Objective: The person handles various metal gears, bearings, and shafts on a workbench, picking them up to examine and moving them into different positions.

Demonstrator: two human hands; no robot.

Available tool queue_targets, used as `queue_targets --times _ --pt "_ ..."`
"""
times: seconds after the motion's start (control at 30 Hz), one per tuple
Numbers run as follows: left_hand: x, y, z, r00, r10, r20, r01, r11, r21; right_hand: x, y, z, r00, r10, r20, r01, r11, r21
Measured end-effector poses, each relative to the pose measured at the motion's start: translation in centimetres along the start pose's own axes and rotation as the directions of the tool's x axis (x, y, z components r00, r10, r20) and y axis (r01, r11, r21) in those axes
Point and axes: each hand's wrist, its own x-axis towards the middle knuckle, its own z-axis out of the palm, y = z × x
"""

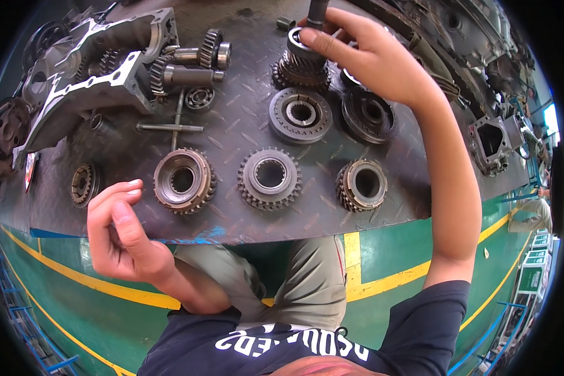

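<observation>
At the table's far side my right hand is closed around the upper part of an upright gear shaft. Its thumb presses on the bearing fitted there, above a dark helical gear; the other fingers are partly hidden behind the shaft. My left hand hovers at the near left edge, loosely curled with nothing in it. Close to it lie a small bronze-coloured ring and a toothed gear hub. Another gear and a smaller geared hub continue that row.
A gearbox housing stands at the left, with gear shafts beside it. A T-shaped bar and a ball bearing lie near. Synchronizer discs sit mid-table on the metal tabletop. A square-mouthed casting is right.
</observation>
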Motion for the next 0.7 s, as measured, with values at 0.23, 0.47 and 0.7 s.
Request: queue_targets --times 0.23,0.47,0.7 --pt "0.0 -0.8 -0.5 0.998 0.055 0.005 -0.055 0.991 0.124 -0.5 -3.5 -1.1 0.98 0.142 0.142 -0.145 0.989 0.009" --pt "0.1 -0.2 -0.4 1.0 0.02 -0.011 -0.019 0.995 0.097 0.0 -0.9 0.0 0.988 -0.01 0.155 -0.003 0.996 0.087" --pt "0.1 0.1 -0.2 1.0 0.001 -0.02 0.0 0.996 0.086 -0.3 -2.6 -0.2 0.989 0.047 0.144 -0.055 0.997 0.052"
